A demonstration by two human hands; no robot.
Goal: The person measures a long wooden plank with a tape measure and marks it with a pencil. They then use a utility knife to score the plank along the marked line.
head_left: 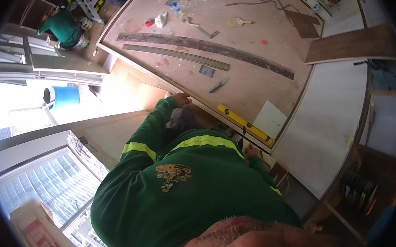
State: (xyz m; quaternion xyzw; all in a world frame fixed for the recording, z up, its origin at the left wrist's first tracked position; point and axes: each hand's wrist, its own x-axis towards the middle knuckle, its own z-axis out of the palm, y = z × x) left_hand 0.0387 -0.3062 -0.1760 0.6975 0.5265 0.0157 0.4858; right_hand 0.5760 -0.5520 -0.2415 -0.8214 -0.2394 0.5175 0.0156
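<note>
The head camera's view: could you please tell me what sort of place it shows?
Probably a carpentry workshop or renovation site: a yellow metal spirit level and a pale flat paintbrush lie on a large, framed pinkish-brown worktop, with a silver metal ladder beyond.

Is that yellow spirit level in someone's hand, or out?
Out: the spirit level lies on the wood-edged tabletop along its near rim, with the left hand and right hand apart from it.

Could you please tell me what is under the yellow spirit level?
The yellow spirit level lies along the near edge of the work surface, next to a pale sheet. What is directly beneath is covered; I cannot tell whether the sheet reaches under it.
</note>
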